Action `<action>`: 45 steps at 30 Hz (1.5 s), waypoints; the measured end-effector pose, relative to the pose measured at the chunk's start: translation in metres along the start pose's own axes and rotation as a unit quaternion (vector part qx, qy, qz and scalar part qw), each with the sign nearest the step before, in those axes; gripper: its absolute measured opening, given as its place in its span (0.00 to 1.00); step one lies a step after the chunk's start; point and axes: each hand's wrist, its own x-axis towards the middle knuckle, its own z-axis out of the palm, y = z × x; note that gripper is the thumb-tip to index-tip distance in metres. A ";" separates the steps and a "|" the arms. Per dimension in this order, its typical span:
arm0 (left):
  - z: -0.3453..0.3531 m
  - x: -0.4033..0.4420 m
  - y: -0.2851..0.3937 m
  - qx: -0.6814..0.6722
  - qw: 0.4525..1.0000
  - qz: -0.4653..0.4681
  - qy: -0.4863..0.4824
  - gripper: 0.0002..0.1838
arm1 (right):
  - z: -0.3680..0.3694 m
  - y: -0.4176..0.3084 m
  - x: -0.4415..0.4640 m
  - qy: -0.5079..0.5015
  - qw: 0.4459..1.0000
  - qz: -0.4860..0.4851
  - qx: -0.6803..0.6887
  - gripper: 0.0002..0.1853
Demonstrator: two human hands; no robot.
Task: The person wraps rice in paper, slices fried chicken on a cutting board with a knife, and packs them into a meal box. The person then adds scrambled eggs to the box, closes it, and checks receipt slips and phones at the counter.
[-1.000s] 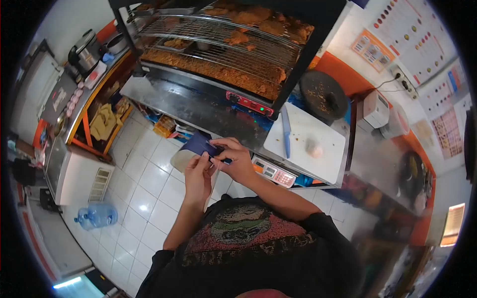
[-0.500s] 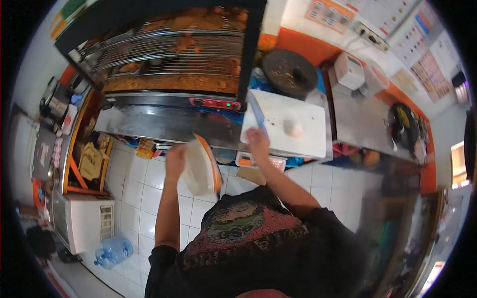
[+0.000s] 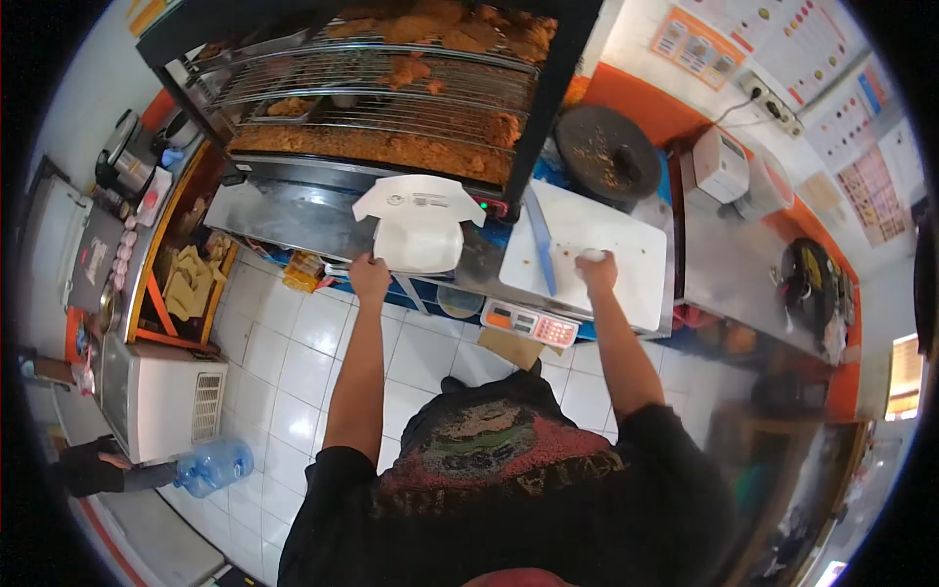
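At its near left corner, my left hand (image 3: pixel 370 278) grips an open white paper food box (image 3: pixel 419 245), its flaps spread and its inside facing up. The box rests at the steel counter's edge below the glass display case. My right hand (image 3: pixel 600 272) is closed on a small whitish lump (image 3: pixel 591 256) over the white cutting board (image 3: pixel 611 298); its kind is unclear and my fingers partly cover it. Left of that hand, a blue knife (image 3: pixel 540 240) lies along the board.
Fried pieces fill the display case (image 3: pixel 391 122). A dark stone mortar (image 3: pixel 608 152) stands behind the board. A scale (image 3: pixel 529 324) sits below the counter edge. On the floor at lower left lies a water jug (image 3: pixel 215 467), near another person's arm (image 3: pixel 112 470).
The paper box, held edge-on above the floor before, now lies opened at the counter. My right hand has moved right across the board and taken hold of the whitish lump. Another person's arm has appeared.
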 end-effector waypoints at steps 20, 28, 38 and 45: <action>0.014 -0.016 -0.013 -0.297 0.951 -0.053 -0.070 0.28 | 0.120 -0.145 -0.125 -0.070 0.951 -0.158 0.257 0.08; -0.040 -0.160 -0.105 -0.115 0.979 -0.160 -0.051 0.19 | 0.113 -0.116 0.131 -0.044 0.952 -0.293 0.070 0.20; 0.023 -0.275 -0.035 -0.102 0.967 -0.231 -0.028 0.16 | 0.149 -0.126 0.180 -0.022 0.947 -0.299 0.114 0.21; 0.137 -0.214 0.141 -0.259 0.922 -0.069 -0.279 0.23 | -0.026 -0.114 0.055 -0.230 0.839 -0.163 0.466 0.14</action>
